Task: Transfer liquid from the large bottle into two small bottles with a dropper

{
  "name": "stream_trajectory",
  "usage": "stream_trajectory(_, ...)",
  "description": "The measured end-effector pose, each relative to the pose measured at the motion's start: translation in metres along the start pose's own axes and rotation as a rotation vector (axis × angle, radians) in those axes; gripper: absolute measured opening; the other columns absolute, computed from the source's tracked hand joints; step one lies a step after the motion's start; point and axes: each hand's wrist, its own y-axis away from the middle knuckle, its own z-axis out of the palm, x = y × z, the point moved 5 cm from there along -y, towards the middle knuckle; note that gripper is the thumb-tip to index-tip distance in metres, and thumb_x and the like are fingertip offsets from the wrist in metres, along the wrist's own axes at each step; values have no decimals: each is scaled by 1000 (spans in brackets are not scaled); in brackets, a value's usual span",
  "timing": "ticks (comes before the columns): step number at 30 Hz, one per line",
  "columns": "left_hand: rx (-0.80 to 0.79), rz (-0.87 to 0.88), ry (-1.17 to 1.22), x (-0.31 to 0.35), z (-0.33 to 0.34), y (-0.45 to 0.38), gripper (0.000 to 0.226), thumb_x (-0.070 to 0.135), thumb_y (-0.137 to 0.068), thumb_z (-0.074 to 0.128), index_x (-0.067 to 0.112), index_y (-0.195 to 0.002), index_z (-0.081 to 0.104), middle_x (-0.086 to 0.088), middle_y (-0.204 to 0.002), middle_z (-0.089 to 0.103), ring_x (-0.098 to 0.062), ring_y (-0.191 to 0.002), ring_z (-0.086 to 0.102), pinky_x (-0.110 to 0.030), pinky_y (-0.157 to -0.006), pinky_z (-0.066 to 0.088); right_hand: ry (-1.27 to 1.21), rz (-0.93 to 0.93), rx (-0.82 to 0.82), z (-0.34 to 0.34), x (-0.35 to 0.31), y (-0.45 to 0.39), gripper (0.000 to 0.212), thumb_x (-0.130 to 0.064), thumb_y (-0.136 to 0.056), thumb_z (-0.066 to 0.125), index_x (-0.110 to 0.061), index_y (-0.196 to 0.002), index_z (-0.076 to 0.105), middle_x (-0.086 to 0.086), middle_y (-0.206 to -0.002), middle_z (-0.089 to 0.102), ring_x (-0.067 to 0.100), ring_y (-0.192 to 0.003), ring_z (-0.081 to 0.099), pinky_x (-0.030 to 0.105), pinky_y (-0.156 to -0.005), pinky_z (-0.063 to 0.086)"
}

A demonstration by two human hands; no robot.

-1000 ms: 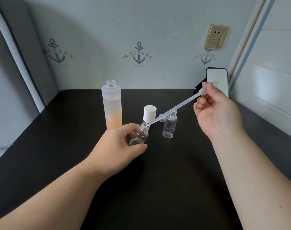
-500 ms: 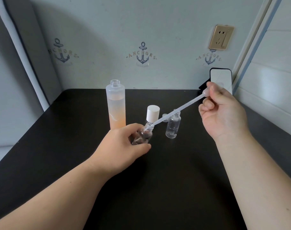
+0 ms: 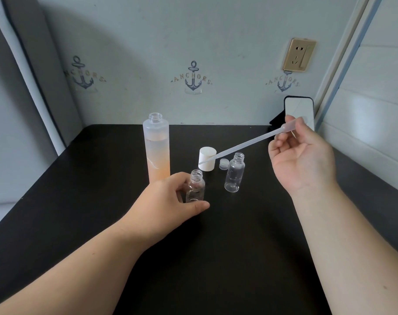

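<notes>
— How are the two hands posed?

— The left hand (image 3: 170, 198) reaches in from the near left corner of the black bench (image 3: 79, 189), its fingers and thumb curled round a small clear plastic bottle (image 3: 195, 188) that stands upright with its mouth uncapped. The right hand (image 3: 304, 160) is raised over the right side of the bench, palm turned towards the camera, pinching the bulb of a long translucent plastic dropper (image 3: 245, 144) between thumb and fingertips.

— Where does the dropper point?

— It slants down and to the left; its tip hangs in front of a white cylindrical cap (image 3: 207, 159), above and apart from the mouth of the held bottle.

— And the other bottles?

— A tall frosted bottle of pale orange liquid (image 3: 156, 151) stands uncapped just behind the left hand, towards the far edge. A second small clear bottle (image 3: 234, 172) stands open between the two hands, with a little clear screw cap (image 3: 223, 164) just beside it.

— Anything else there?

— A dark phone on a stand (image 3: 299, 110) in the far right corner.
</notes>
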Motion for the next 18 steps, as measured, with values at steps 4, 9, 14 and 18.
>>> stream_trajectory(4,89,30,58,4,-6,1,44,80,-69,65,44,-95,63,34,-82,62,5,-72,59,-8,-59,42,-16,13,17,0,-1,0,18,-16,-93,67,-1,-102,72,2,-74,63,12,-59,56,23,-58,48)
stream_trajectory(9,527,23,376,3,-35,12,23,50,-90,55,31,-84,68,12,-74,67,-1,-61,56,-17,-59,44,-16,19,31,2,-1,1,17,-16,-94,67,0,-99,73,3,-76,64,12,-58,56,22,-59,47)
stream_trajectory(14,774,-119,410,-11,-53,13,10,38,-93,62,42,-97,54,20,-92,61,10,-80,59,-22,-68,45,-14,22,22,3,0,2,18,-16,-94,67,0,-100,73,2,-72,62,11,-58,54,22,-58,47)
stream_trajectory(18,711,-194,461,-25,-50,4,38,38,-89,71,38,-121,50,12,-109,60,8,-88,59,-21,-74,46,-1,20,13,4,0,3,18,-17,-95,66,-1,-102,72,2,-72,62,10,-59,56,22,-58,48)
